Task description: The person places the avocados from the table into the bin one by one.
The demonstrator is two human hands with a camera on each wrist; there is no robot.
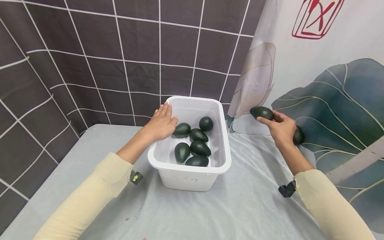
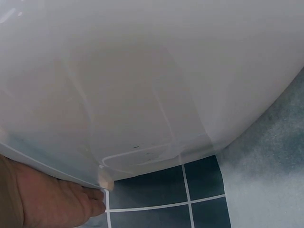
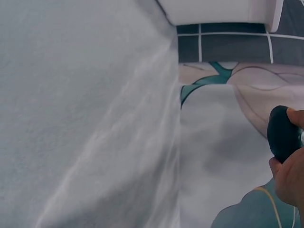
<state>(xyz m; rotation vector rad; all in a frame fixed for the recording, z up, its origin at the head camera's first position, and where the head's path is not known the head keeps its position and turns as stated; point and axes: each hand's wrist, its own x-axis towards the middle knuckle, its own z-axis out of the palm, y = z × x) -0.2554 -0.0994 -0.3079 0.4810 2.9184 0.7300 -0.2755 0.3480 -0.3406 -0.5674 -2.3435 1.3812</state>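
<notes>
A white plastic tub [image 1: 187, 180] holds several dark green avocados [image 1: 200, 148] on its floor. My left hand [image 1: 160, 122] rests on the tub's left rim with its fingers extended. From low beside the tub, the left wrist view shows its outer wall [image 2: 142, 95] and part of the same hand [image 2: 59, 199]. To the right of the tub, my right hand [image 1: 280, 128] grips one avocado [image 1: 261, 113] between thumb and fingers, raised above the cloth. That avocado [image 3: 283, 134] also shows at the right edge of the right wrist view. Another avocado [image 1: 298, 135] sits behind the right wrist, partly covered by it.
A pale grey cloth [image 1: 249, 196] covers the table under the tub. Behind stands a dark backdrop with a white grid [image 1: 141, 76]. A white curtain with large teal leaves [image 1: 339, 106] hangs on the right, close to my right hand.
</notes>
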